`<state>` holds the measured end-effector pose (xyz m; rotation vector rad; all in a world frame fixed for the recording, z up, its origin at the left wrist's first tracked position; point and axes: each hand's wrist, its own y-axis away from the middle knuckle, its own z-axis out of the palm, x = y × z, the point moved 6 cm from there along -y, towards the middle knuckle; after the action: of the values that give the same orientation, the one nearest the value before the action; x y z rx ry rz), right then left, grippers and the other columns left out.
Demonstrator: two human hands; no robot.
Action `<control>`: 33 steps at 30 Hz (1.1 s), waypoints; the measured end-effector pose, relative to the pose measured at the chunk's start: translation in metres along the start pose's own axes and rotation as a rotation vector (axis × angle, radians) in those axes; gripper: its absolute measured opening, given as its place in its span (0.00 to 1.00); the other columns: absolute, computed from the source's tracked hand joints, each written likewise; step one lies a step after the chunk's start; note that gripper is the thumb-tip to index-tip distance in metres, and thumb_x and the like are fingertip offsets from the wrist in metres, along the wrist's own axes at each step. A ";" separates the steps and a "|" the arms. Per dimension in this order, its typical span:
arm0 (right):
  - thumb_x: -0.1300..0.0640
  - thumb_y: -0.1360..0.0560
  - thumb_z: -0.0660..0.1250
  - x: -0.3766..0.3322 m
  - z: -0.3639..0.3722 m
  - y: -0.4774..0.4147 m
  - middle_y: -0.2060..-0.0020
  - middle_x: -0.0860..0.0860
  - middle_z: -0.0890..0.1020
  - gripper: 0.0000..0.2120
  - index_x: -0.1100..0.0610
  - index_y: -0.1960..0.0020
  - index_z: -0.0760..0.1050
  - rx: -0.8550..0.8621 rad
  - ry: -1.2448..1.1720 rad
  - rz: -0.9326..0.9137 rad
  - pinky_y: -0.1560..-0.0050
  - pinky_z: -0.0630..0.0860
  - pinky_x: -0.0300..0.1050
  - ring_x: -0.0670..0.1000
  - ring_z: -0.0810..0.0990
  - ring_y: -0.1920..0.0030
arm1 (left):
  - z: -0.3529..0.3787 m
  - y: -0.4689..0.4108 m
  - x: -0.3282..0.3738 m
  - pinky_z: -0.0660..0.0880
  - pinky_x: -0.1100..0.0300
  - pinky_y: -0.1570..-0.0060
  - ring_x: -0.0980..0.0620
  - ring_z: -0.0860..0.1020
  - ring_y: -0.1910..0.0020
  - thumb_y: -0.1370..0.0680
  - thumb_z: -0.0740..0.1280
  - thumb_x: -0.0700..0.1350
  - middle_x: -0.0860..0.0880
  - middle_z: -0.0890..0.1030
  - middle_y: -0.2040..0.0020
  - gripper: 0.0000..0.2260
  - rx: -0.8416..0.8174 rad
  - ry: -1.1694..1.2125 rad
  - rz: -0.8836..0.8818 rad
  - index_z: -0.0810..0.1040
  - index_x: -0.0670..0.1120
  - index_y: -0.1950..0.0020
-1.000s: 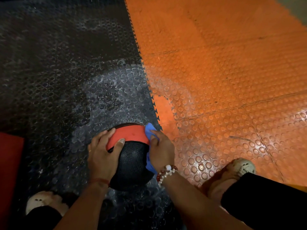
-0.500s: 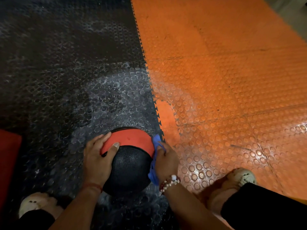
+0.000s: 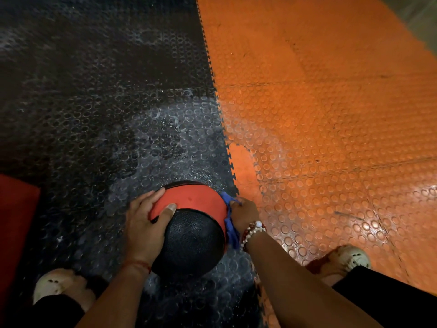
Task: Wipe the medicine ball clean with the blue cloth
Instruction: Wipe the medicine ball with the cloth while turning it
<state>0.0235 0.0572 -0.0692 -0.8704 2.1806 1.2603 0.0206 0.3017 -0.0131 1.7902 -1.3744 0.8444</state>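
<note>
At the far left edge a red mat is seen, and below it a pale shoe is planted on the black studded floor tiles, which are streaked with pale wet marks. The left hand is laid against the left side of the medicine ball, with the fingers spread and stretched along its curve and the thumb set on the red band; nothing is clasped, the ball is only pressed and steadied. The ball, black with a red band across its far half, is set on the black tiles close to the toothed seam, between the two hands. Against its right side the blue cloth is bunched, and it is gripped there by the curled fingers of the right hand. A beaded bracelet is worn on that wrist. Further right the orange studded tiles are spread, and a second pale shoe is placed on them.
</note>
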 end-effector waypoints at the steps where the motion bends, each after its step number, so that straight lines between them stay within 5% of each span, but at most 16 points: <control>1: 0.60 0.23 0.61 0.001 -0.002 0.008 0.62 0.55 0.80 0.10 0.60 0.54 0.80 0.034 -0.020 0.002 0.57 0.70 0.42 0.52 0.77 0.57 | 0.000 -0.001 -0.001 0.59 0.60 0.32 0.54 0.68 0.33 0.25 0.71 0.48 0.56 0.70 0.37 0.17 0.002 0.009 -0.014 0.77 0.58 0.37; 5: 0.58 0.23 0.61 -0.034 -0.005 0.055 0.50 0.53 0.83 0.11 0.56 0.45 0.80 0.184 0.027 -0.298 0.49 0.73 0.42 0.53 0.80 0.50 | -0.003 -0.003 -0.006 0.60 0.59 0.31 0.53 0.68 0.33 0.24 0.71 0.47 0.55 0.70 0.37 0.17 -0.004 0.004 -0.002 0.76 0.59 0.37; 8: 0.58 0.23 0.61 -0.068 0.009 0.061 0.45 0.53 0.81 0.12 0.53 0.43 0.79 0.124 0.159 -0.491 0.45 0.71 0.42 0.53 0.78 0.46 | -0.006 -0.001 -0.008 0.59 0.63 0.34 0.55 0.67 0.34 0.26 0.69 0.52 0.55 0.69 0.37 0.19 -0.045 -0.005 0.013 0.76 0.58 0.36; 12: 0.56 0.23 0.58 -0.070 0.014 0.024 0.50 0.57 0.83 0.13 0.56 0.46 0.79 0.009 0.219 -0.371 0.48 0.75 0.46 0.56 0.80 0.50 | -0.009 -0.003 -0.008 0.55 0.73 0.37 0.57 0.66 0.33 0.28 0.64 0.55 0.53 0.70 0.34 0.19 -0.085 0.005 -0.004 0.73 0.61 0.36; 17: 0.62 0.24 0.58 -0.010 0.011 -0.004 0.56 0.63 0.83 0.13 0.66 0.52 0.80 -0.071 0.085 -0.044 0.52 0.75 0.49 0.56 0.80 0.56 | -0.020 0.004 -0.012 0.55 0.63 0.33 0.58 0.63 0.34 0.30 0.58 0.65 0.57 0.68 0.35 0.22 -0.051 -0.078 -0.038 0.72 0.67 0.37; 20: 0.61 0.24 0.61 0.022 0.014 0.020 0.66 0.56 0.80 0.10 0.61 0.57 0.80 0.021 -0.147 0.125 0.59 0.74 0.45 0.52 0.76 0.62 | -0.019 0.005 0.001 0.57 0.54 0.31 0.53 0.63 0.33 0.27 0.57 0.61 0.56 0.69 0.34 0.20 0.031 -0.165 -0.168 0.74 0.67 0.36; 23: 0.57 0.23 0.61 0.007 0.014 0.060 0.51 0.54 0.83 0.12 0.56 0.45 0.80 0.208 -0.058 -0.070 0.48 0.73 0.42 0.54 0.80 0.50 | -0.007 0.003 0.014 0.59 0.44 0.31 0.44 0.63 0.30 0.22 0.57 0.61 0.49 0.67 0.30 0.20 0.031 -0.313 -0.293 0.70 0.61 0.31; 27: 0.56 0.24 0.60 -0.050 0.023 0.087 0.45 0.51 0.81 0.13 0.53 0.42 0.78 0.135 0.094 -0.522 0.44 0.70 0.40 0.50 0.78 0.46 | -0.008 0.014 0.015 0.65 0.44 0.35 0.43 0.66 0.32 0.25 0.61 0.63 0.49 0.69 0.31 0.24 0.036 -0.455 -0.161 0.70 0.58 0.32; 29: 0.56 0.23 0.59 -0.060 0.025 0.070 0.47 0.53 0.82 0.12 0.53 0.44 0.79 0.087 0.179 -0.520 0.48 0.71 0.40 0.52 0.79 0.48 | -0.009 0.016 0.013 0.66 0.44 0.34 0.45 0.66 0.32 0.28 0.58 0.66 0.52 0.69 0.31 0.26 0.011 -0.461 -0.116 0.71 0.59 0.32; 33: 0.57 0.21 0.56 -0.019 0.023 0.023 0.53 0.59 0.83 0.14 0.60 0.52 0.80 -0.022 0.291 -0.192 0.54 0.73 0.45 0.57 0.80 0.52 | -0.015 0.017 0.015 0.65 0.46 0.32 0.50 0.66 0.31 0.24 0.56 0.63 0.55 0.69 0.31 0.22 0.003 -0.379 -0.045 0.73 0.59 0.33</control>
<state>0.0221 0.0919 -0.0538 -1.3089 2.2364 1.1230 0.0061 0.3036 0.0095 2.0487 -1.5575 0.4981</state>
